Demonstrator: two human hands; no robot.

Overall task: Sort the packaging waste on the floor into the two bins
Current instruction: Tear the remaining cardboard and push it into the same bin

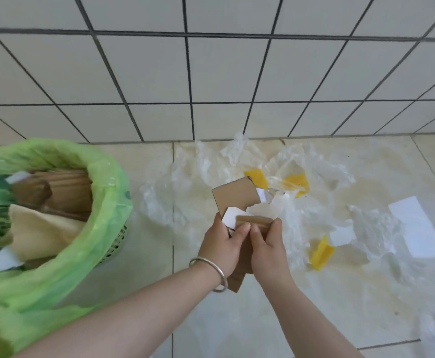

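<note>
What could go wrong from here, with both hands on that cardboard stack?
1. Both hands, left and right, pinch a loose stack of cardboard with white scraps; a scrap may slip out on the way to the bin.
2. The bin already looks full, so pieces may slide off.
3. Clear plastic film covers the floor and is hard to see; some could get missed.

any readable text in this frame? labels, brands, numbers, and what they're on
None readable.
White paper sheet on the floor: blank side up, no print visible.
Cardboard pieces held in the left hand and right hand: plain brown, white patches with no legible marks.
Yellow scraps: no text.
Green bin liner: dark patches, too blurred to tell if they are print.
</note>
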